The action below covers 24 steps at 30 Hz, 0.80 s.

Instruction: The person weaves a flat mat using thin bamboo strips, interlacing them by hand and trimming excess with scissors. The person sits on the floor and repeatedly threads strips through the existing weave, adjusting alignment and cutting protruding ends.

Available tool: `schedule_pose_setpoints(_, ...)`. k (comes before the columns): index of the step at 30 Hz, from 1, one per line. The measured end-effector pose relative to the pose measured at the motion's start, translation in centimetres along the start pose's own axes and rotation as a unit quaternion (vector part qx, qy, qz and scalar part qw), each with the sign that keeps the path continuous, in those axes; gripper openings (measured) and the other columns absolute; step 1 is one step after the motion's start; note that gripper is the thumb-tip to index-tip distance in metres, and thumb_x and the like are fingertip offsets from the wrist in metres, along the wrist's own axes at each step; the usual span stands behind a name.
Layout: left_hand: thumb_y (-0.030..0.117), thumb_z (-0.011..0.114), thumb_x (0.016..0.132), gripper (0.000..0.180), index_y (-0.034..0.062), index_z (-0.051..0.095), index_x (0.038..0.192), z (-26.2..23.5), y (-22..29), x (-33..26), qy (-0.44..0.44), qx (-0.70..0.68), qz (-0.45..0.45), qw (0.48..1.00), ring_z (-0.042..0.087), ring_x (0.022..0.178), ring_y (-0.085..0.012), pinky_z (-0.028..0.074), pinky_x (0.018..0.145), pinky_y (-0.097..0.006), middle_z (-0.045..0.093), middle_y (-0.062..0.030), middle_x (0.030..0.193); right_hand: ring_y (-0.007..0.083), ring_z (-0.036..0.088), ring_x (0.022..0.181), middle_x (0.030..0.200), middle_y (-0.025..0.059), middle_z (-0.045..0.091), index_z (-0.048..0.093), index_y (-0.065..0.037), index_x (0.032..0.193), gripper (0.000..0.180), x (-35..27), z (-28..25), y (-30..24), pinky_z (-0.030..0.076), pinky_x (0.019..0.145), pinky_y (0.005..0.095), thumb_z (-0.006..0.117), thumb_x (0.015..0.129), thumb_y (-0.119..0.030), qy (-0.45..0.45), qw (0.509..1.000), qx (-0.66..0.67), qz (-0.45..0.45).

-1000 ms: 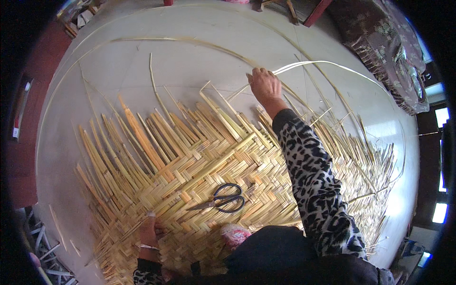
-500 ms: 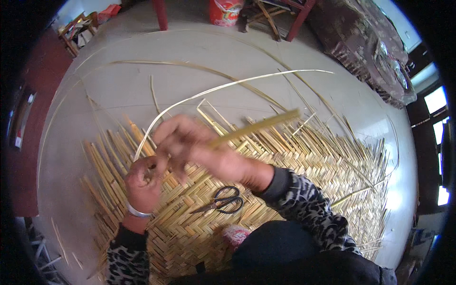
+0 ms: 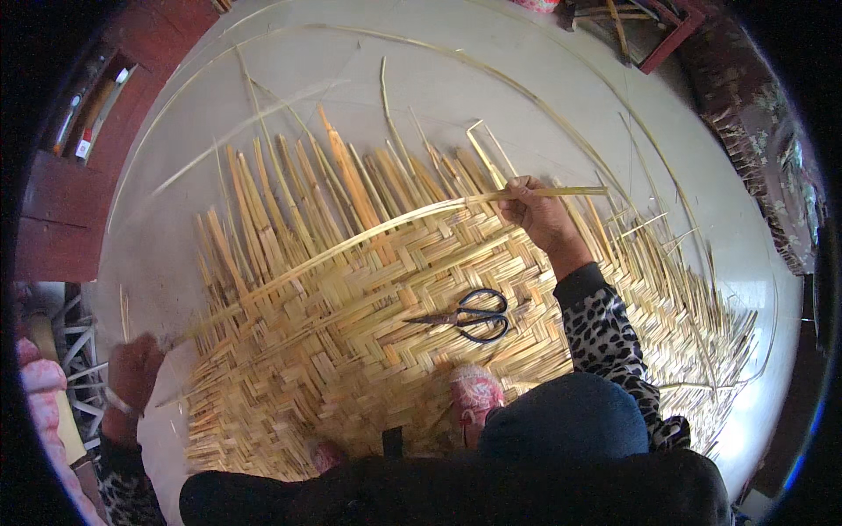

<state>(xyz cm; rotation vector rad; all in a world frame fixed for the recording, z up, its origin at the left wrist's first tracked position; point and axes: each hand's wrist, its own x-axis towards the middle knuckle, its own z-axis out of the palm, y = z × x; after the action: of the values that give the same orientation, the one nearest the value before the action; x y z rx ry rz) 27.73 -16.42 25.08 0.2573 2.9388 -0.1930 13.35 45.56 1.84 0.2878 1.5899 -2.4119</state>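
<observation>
Here, long strip (image 3: 379, 230): a pale, narrow length is being stretched in a shallow curve across the woven mat (image 3: 289, 377), on the far side of the scissors (image 3: 456, 318).
Right hand (image 3: 537, 209): beyond the scissors and to their right, the strip is being gripped near one end by closed fingers, a short piece being exposed past them.
Left hand (image 3: 134, 368): well to the left of the scissors, the strip's other end is being approached by blurred fingers; whether they are being closed on it cannot be told.
Scissors: these are being borne by the mat, blades being pointed left and black handle loops being turned right.
Upright splints (image 3: 342, 175): beyond the scissors, a ragged row is being formed along the mat's far edge.
Pink shoe (image 3: 476, 392): on the near side of the scissors, the mat is being pressed by it.
Red cabinet (image 3: 66, 197): far left of the scissors, the pale floor (image 3: 281, 70) is being bordered by it.
</observation>
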Motion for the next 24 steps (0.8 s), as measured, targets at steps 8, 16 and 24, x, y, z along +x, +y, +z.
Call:
schedule_pose_setpoints(8,0.038,0.066,0.085,0.034,0.0062,0.07,0.097,11.0,-4.0,-10.2,-0.386,-0.062,0.015,0.92,0.064,0.087,-0.0398,0.051,0.079,-0.047,0.066,-0.0215,0.086,0.0093,0.053,0.054,0.064,-0.0013,0.055,0.062,-0.006,0.077,0.029,-4.7,2.2,7.5,0.045,0.052,0.0237,0.062,0.095,-0.029,0.036,0.984,-0.133,0.109)
schedule_pose_setpoints(16,0.041,0.055,0.093,0.042,0.0012,0.061,0.107,17.8,19.9,10.4,-0.103,-0.234,0.212,0.943,0.06,0.102,-0.0393,0.048,0.088,-0.047,0.063,-0.0217,0.103,0.0092,0.058,0.06,0.074,0.0007,0.061,0.062,-0.005,0.094,0.027,-8.1,3.4,10.7,0.051,0.057,0.0221,0.059,0.097,-0.031,0.078,0.977,-0.055,0.192)
schedule_pose_setpoints(24,0.025,0.069,0.081,0.031,0.0019,0.062,0.1,21.0,29.7,15.7,-0.094,-0.13,0.159,0.974,0.064,0.086,-0.0351,0.051,0.075,-0.045,0.065,-0.0169,0.084,0.0105,0.059,0.058,0.07,0.0019,0.06,0.059,-0.005,0.084,0.029,-7.7,3.4,10.5,0.048,0.05,0.0235,0.06,0.096,-0.031,0.064,0.983,-0.024,0.17)
